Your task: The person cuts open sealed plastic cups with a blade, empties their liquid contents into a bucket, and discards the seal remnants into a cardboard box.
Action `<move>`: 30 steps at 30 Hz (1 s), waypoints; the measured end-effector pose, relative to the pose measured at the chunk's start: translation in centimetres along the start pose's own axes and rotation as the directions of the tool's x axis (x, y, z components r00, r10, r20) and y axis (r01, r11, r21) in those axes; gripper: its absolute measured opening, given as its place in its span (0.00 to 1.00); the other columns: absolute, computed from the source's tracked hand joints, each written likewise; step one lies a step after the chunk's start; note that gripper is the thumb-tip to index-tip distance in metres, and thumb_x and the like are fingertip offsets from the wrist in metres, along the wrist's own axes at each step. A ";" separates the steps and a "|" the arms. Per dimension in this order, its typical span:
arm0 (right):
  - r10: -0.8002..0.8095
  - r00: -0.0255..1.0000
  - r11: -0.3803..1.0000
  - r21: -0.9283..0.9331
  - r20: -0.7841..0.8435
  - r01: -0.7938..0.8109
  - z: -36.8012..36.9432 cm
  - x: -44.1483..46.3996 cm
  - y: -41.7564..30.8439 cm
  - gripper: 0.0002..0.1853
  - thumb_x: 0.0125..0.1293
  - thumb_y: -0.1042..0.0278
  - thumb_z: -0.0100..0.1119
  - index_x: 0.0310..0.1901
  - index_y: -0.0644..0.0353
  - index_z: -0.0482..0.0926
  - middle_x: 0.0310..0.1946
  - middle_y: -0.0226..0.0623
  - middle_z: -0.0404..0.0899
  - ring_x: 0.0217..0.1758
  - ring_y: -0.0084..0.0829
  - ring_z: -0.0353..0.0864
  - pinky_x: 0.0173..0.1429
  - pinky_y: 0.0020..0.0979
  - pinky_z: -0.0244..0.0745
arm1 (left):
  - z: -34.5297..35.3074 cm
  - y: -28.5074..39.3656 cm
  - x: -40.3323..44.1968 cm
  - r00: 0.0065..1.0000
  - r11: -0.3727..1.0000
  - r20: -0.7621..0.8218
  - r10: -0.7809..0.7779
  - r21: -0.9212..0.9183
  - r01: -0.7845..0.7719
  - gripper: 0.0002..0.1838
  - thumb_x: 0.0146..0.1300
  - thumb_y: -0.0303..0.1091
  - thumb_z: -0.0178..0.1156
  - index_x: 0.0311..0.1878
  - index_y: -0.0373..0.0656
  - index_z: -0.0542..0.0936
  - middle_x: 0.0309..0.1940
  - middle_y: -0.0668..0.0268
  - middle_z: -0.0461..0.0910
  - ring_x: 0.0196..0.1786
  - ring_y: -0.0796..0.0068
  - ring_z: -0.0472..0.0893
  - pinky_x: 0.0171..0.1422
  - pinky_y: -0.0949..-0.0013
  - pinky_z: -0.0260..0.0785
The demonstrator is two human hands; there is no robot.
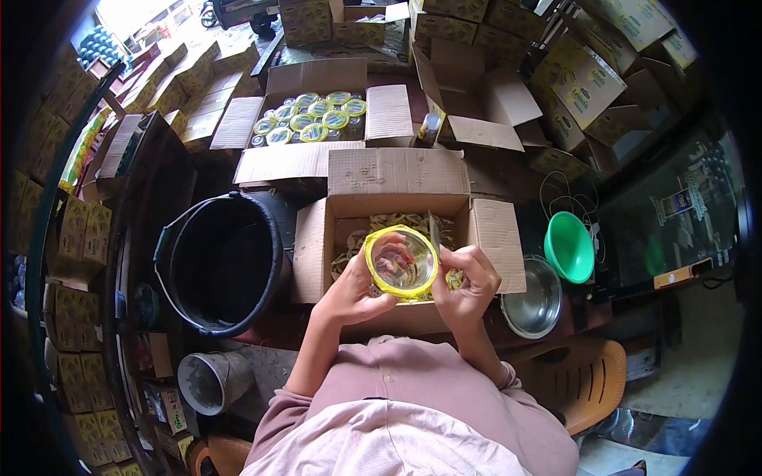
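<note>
My left hand [349, 292] is wrapped round a clear cup [405, 266] with a yellow band at its rim, its open-looking round end turned up toward me. My right hand [468, 287] pinches a thin, pointed, knife-like blade [433, 230] that stands upright against the cup's right side. Its handle is hidden in the fingers. Both hands are over an open cardboard box [398, 172]. Crumpled yellowish strips [397, 220] lie inside the box, and a small yellow printed piece [455, 278] shows by my right fingers.
A black bucket [208, 325] stands left of the box. To the right are a steel bowl [530, 311] and a green bowl [571, 246]. Behind, a carton [317, 77] holds several yellow-lidded cups [313, 117], beside another open carton [468, 67]. A grey pail [205, 382] is lower left.
</note>
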State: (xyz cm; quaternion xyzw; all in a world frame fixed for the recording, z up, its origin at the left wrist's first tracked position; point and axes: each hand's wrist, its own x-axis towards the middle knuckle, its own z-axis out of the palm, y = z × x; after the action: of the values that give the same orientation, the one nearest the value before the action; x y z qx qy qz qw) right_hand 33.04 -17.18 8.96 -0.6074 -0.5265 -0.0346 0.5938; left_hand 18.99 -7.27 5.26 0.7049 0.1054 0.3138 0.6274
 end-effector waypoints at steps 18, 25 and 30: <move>0.044 0.999 0.997 0.067 -0.027 -0.043 0.2 -1.6 -0.4 0.09 0.47 0.86 0.62 0.32 0.64 0.79 0.21 0.33 0.73 0.22 0.21 0.75 0.26 0.21 0.70 | 0.1 -0.5 0.1 0.995 0.999 -0.094 0.039 -0.011 -0.040 0.39 0.49 0.25 0.62 0.64 0.42 0.54 0.49 0.60 0.68 0.53 0.71 0.69 0.57 0.69 0.63; 0.025 0.998 0.999 0.038 -0.064 -0.022 0.5 -1.5 -0.4 0.10 0.47 0.86 0.62 0.33 0.64 0.79 0.22 0.33 0.74 0.22 0.21 0.75 0.27 0.21 0.70 | 0.4 -0.6 -0.1 0.996 0.999 -0.079 0.031 0.037 -0.029 0.40 0.49 0.26 0.64 0.64 0.42 0.54 0.51 0.59 0.67 0.54 0.70 0.69 0.59 0.67 0.63; -0.002 0.997 1.000 -0.017 -0.075 0.001 0.4 -1.0 -0.6 0.11 0.46 0.85 0.62 0.34 0.64 0.80 0.22 0.34 0.74 0.23 0.22 0.76 0.27 0.21 0.71 | 0.3 -0.5 -0.1 0.998 0.997 -0.057 0.003 0.071 0.001 0.40 0.49 0.26 0.64 0.64 0.42 0.54 0.51 0.59 0.67 0.55 0.69 0.69 0.60 0.67 0.62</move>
State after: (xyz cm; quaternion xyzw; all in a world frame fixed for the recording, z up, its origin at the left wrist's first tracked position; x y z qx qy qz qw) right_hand 31.92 -17.61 8.58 -0.6105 -0.5039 -0.0623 0.6079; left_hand 19.21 -7.52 4.73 0.7175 0.1340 0.3301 0.5985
